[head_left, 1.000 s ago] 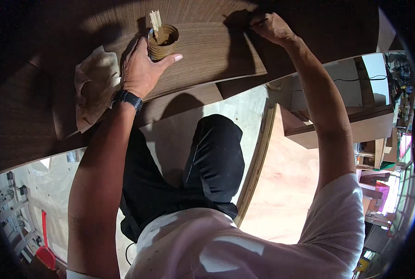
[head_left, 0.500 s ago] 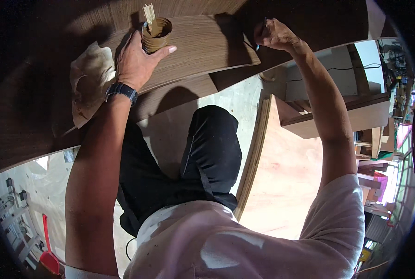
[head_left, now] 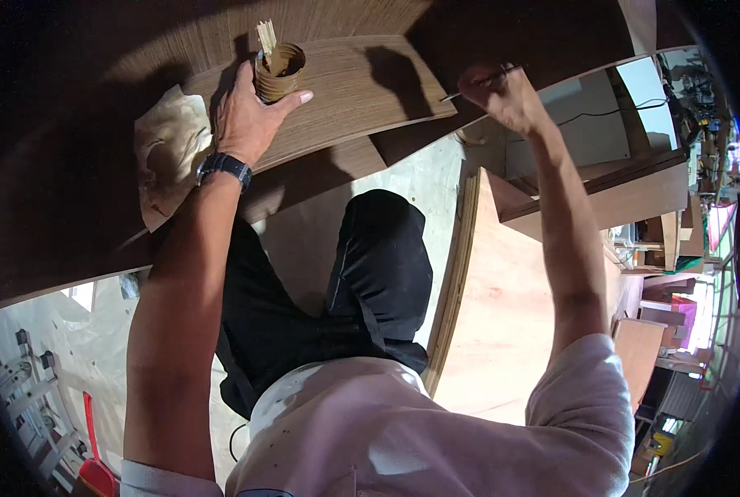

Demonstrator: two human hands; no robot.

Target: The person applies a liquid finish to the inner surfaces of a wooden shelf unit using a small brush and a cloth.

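Woodworking workshop, where a wood-grain panel (head_left: 337,79) lay at upper centre, a plywood sheet (head_left: 503,315) right of centre, assorted boards (head_left: 638,352) crowded the right edge

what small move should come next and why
Probably steady the slim, pale-tipped tool at the near right corner of the flat brown wood-grain panel: the right hand points it there, while the left hand grips the ridged brown can.

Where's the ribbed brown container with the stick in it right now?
In the head view, the ribbed brown container is left of centre near the top, cupped in the left hand, right of the tan sheet.
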